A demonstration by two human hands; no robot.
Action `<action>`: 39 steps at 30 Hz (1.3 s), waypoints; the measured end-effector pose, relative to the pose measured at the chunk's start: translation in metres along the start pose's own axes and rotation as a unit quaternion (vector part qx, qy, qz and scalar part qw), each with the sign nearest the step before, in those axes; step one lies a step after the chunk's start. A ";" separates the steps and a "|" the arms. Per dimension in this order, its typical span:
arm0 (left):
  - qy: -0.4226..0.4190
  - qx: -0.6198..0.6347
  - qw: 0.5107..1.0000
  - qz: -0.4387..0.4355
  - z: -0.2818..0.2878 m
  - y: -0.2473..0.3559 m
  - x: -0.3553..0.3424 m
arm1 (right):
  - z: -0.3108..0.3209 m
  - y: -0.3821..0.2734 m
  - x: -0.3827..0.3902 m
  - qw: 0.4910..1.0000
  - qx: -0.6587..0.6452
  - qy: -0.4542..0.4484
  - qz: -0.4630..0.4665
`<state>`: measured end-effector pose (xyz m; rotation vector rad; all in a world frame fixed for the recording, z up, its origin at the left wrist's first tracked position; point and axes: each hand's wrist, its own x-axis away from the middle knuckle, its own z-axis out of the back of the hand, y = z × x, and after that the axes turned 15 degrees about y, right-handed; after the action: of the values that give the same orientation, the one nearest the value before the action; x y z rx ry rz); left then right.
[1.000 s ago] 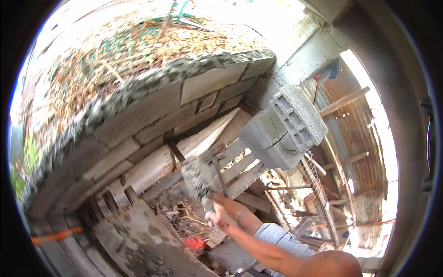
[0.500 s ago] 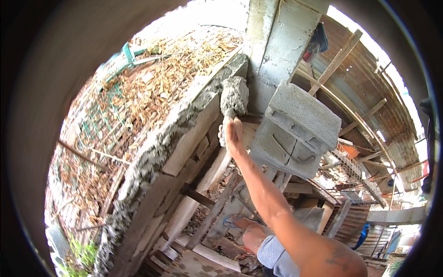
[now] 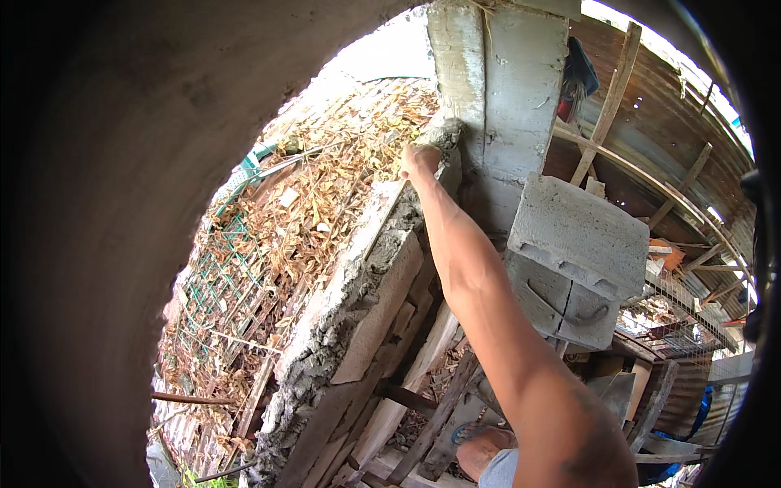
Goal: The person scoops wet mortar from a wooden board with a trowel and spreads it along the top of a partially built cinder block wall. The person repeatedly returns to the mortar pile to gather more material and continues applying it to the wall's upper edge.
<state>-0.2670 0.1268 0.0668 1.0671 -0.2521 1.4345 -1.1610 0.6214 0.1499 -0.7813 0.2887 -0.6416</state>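
My right hand (image 3: 421, 159) reaches to the far end of a low block wall (image 3: 378, 313), near a concrete column (image 3: 525, 93). Its fingers are closed round the handle of a trowel, seen in it a moment earlier; hand and wrist now hide the tool. Rough wet mortar (image 3: 321, 350) runs along the wall's top, with more grey mortar (image 3: 446, 134) just beyond my fist, against the column. My left hand is out of view.
Right of my forearm, a grey concrete block (image 3: 582, 232) rests on another block (image 3: 541, 293). Dry leaves (image 3: 301, 236) and green netting (image 3: 224, 281) lie left of the wall. Rusty corrugated sheets (image 3: 675, 122) and timber (image 3: 610, 98) stand at the right. A sandalled foot (image 3: 468, 433) shows below.
My right hand has moved up and across to the wall's top beside the column. The mortar-loaded trowel, plain before, is now hidden. The view has shifted, with the blocks further right.
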 end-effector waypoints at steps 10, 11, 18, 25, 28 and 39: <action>-0.014 -0.023 1.000 -0.013 -0.008 0.012 0.008 | 0.001 -0.048 0.088 0.947 -0.234 0.130 -0.178; -0.016 -0.024 0.999 -0.013 -0.006 0.011 0.009 | -0.004 -0.050 0.101 0.960 -0.191 0.110 -0.170; -0.027 -0.020 0.999 -0.015 0.002 -0.004 0.014 | 0.019 -0.013 0.185 0.993 -0.071 0.056 -0.075; -0.027 -0.010 1.000 -0.009 0.010 -0.023 0.022 | 0.065 0.023 0.172 0.975 0.020 0.215 0.050; -0.031 -0.008 0.999 -0.006 0.012 -0.028 0.024 | 0.064 0.040 0.181 0.993 0.029 0.091 0.061; -0.022 -0.005 1.000 0.004 0.025 -0.052 0.039 | 0.110 0.051 0.120 0.969 0.169 0.119 0.132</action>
<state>-0.2024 0.1459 0.0855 1.0912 -0.2958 1.4165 -0.9950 0.6345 0.1866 -0.3290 0.4803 -0.5147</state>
